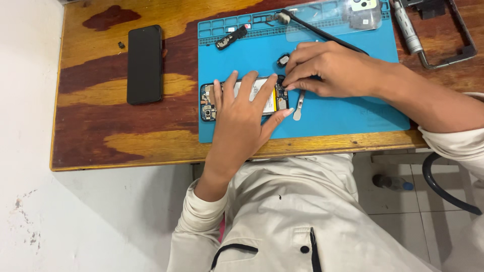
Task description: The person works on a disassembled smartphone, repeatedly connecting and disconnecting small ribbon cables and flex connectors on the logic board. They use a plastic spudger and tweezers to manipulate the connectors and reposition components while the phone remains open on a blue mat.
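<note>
Blue repair mat [343, 118] on the wooden table [101, 136] carries an opened smartphone [209, 103]; left hand [242, 121] presses flat, fingers spread, while right hand [327, 68] pinches at its edge.

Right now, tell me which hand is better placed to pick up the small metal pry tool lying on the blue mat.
Right. The right hand pinches at the opened phone directly above the pry tool, while the left hand lies spread across the phone, pressing it onto the blue mat.

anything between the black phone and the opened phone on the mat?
Head view: only bare wooden table and the blue mat's left edge lie between black phone and opened phone.
</note>
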A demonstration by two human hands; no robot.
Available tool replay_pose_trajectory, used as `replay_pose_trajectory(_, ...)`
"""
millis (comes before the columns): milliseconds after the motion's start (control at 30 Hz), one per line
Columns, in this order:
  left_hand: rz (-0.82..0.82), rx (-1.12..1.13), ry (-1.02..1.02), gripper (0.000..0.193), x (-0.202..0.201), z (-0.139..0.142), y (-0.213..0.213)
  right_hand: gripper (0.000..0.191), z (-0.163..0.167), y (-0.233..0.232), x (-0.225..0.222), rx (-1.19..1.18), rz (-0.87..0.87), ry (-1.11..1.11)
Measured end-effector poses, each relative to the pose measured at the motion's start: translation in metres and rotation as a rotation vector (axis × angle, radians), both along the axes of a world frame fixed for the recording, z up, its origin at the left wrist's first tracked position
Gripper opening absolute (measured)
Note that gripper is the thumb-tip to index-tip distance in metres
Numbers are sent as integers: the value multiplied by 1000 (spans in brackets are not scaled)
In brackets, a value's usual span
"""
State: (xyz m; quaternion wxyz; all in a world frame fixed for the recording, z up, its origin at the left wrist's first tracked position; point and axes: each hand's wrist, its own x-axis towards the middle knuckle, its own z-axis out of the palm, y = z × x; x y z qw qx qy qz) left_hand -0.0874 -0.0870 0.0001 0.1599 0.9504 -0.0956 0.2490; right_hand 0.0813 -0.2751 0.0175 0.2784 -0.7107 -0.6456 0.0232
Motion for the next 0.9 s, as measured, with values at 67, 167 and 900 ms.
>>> replay_pose_trajectory(67, 3, -1, -5, 59, 1, 0, 0, 26, 0, -1, 0, 1, 5, -17)
replay_pose_trajectory(167, 0, -1, -2, 59, 0, 0, 0, 29, 1, -3, 2, -18, 25, 1)
replay_pose_trajectory(900, -11, -30, -36, 58, 0, 1, -1, 23, 7, 1, 13, -54, -17, 170)
